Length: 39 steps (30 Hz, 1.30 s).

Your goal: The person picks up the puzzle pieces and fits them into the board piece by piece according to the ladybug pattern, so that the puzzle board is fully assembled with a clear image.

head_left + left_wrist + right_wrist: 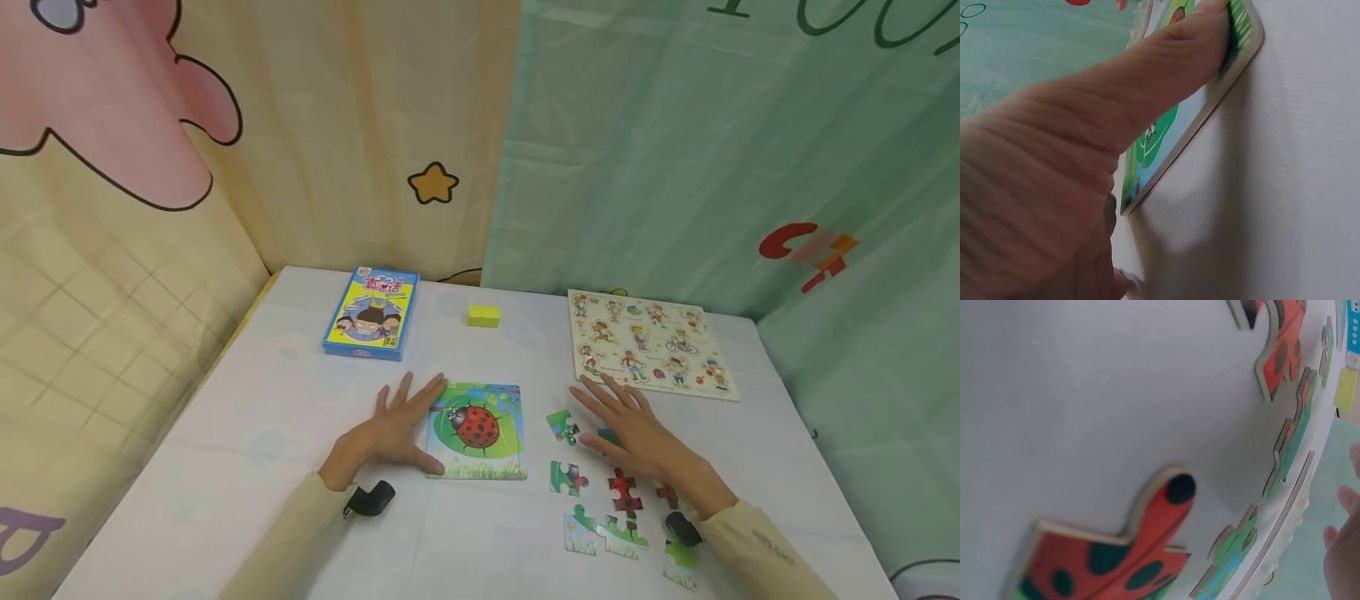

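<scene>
A square ladybug puzzle board [477, 427] lies flat in the middle of the table. My left hand [395, 425] spreads along its left side, index finger at the top corner and thumb touching the lower corner. In the left wrist view, the thumb [1166, 56] lies across the board's printed face. My right hand [633, 429] hovers with spread fingers over loose puzzle pieces, holding nothing. Among them are a green piece [562, 426], a piece with a red tip [567, 478] and a red spotted piece [624, 492]. Some pieces are partly hidden under the right hand and wrist.
A blue and yellow box [371, 313] stands at the back left. Right of it is a small yellow block [483, 316]. A cream board with little figures [651, 344] lies at the back right. Grass-printed pieces [581, 532] lie near the front. Curtains hang behind the table.
</scene>
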Available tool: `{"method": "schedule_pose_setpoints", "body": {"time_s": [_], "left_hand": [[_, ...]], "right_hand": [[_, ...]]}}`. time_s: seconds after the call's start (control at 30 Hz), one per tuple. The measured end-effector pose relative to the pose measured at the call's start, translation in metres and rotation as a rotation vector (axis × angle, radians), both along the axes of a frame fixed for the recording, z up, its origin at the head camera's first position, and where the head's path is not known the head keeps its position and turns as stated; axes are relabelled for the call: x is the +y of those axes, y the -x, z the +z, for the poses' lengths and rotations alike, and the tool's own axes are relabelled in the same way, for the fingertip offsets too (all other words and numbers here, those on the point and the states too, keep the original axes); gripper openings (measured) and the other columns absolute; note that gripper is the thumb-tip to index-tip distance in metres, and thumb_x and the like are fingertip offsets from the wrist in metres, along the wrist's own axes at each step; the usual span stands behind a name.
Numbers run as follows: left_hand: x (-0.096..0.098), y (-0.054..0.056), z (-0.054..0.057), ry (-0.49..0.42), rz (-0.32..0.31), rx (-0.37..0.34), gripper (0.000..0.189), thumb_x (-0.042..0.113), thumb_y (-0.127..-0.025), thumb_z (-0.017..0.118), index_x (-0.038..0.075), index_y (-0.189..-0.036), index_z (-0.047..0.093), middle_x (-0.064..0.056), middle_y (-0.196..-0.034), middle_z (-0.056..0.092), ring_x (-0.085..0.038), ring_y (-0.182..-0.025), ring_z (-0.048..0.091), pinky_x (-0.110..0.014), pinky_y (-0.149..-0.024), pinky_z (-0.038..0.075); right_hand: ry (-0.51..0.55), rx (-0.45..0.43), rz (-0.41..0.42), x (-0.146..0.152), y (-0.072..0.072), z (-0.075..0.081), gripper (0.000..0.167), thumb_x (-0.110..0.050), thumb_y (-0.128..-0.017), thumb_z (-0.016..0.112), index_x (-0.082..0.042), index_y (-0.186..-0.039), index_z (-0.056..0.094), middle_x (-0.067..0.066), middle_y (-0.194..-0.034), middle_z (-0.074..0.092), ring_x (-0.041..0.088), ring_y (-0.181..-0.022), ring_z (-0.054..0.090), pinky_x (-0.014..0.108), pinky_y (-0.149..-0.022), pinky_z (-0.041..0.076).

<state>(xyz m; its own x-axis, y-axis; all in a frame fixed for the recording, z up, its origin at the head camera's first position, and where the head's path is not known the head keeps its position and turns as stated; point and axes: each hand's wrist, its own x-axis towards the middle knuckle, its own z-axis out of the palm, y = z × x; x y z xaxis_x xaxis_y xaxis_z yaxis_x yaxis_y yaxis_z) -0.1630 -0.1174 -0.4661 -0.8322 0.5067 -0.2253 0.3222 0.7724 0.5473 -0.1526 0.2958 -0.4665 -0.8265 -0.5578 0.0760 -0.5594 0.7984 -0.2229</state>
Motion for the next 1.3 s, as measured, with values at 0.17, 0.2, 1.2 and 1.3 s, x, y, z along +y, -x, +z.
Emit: {"method": "schedule_pose_setpoints", "body": {"time_s": [0.17,0.2,1.2,1.3], "left_hand": [[0.0,-0.001,0.001,-0.011,0.003,-0.036,0.13,0.048,-0.063,0.093,0.017,-0.162,0.015,-0.003,-0.17,0.009,-0.047,-0.151,-0.017,-0.072,-0.115,-0.013],[0.001,0.0,0.001,-0.015,0.003,-0.043,0.13,0.047,-0.063,0.093,0.018,-0.162,0.015,-0.002,-0.17,0.009,-0.047,-0.151,-0.018,-0.072,-0.115,-0.013],[-0.006,0.008,-0.003,-0.024,-0.056,-0.066,0.141,0.046,-0.055,0.097,0.014,-0.162,0.01,-0.009,-0.17,0.001,-0.045,-0.152,-0.019,-0.074,-0.114,-0.012],[-0.009,0.008,-0.003,-0.042,-0.056,-0.077,0.143,0.042,-0.054,0.098,0.012,-0.161,0.009,-0.011,-0.17,0.001,-0.044,-0.152,-0.019,-0.072,-0.115,-0.012]], "right_hand": [[-0.003,-0.057,0.077,-0.005,0.009,0.002,0.073,-0.048,-0.097,0.061,-0.025,-0.159,0.03,0.005,-0.166,0.026,0.04,-0.152,0.019,0.065,-0.116,0.019],[0.0,-0.064,0.091,-0.006,0.01,0.002,0.073,-0.048,-0.097,0.061,-0.025,-0.159,0.03,0.005,-0.166,0.026,0.04,-0.152,0.019,0.065,-0.116,0.02],[0.05,-0.094,0.211,-0.014,0.02,0.001,0.053,-0.033,-0.091,0.074,-0.022,-0.14,0.058,0.0,-0.142,0.057,0.026,-0.135,0.05,0.053,-0.109,0.044],[0.052,-0.086,0.223,-0.014,0.021,0.001,0.049,-0.032,-0.09,0.075,-0.019,-0.136,0.062,-0.001,-0.138,0.061,0.023,-0.131,0.054,0.05,-0.107,0.046]]}}
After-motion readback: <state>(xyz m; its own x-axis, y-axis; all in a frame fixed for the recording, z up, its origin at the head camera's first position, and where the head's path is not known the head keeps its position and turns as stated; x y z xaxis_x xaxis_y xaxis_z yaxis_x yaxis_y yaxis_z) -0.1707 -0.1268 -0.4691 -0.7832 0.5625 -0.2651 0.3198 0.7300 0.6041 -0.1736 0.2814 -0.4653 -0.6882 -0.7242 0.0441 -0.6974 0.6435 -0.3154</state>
